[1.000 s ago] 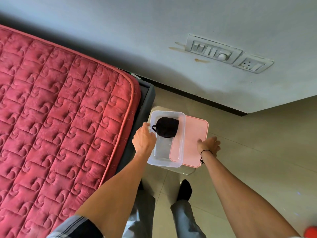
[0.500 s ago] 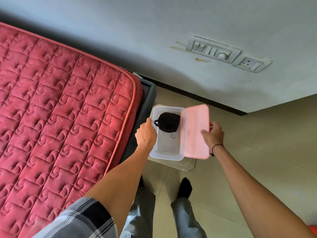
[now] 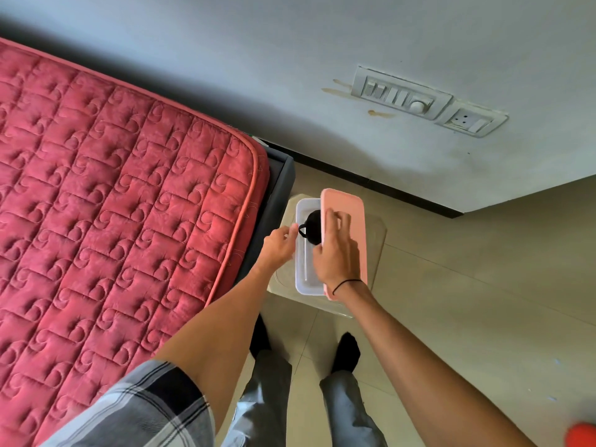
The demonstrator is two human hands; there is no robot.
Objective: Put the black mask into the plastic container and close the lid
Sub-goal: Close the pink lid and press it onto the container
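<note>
A clear plastic container stands on a small glass-topped stool beside the bed. The black mask lies inside it at the far end, half hidden by the lid. My right hand grips the pink lid, which is tilted and covers the container's right part. My left hand rests against the container's left wall, fingers loosely curled near the mask's ear loop.
A red quilted mattress on a dark frame fills the left. The glass stool stands on a tiled floor, close to the wall with a switch panel. My feet are just below the stool. A red object shows at bottom right.
My right hand lifted the pink lid from beside the container and swung it left over the opening. My left hand slid a little further along the container's left wall.
</note>
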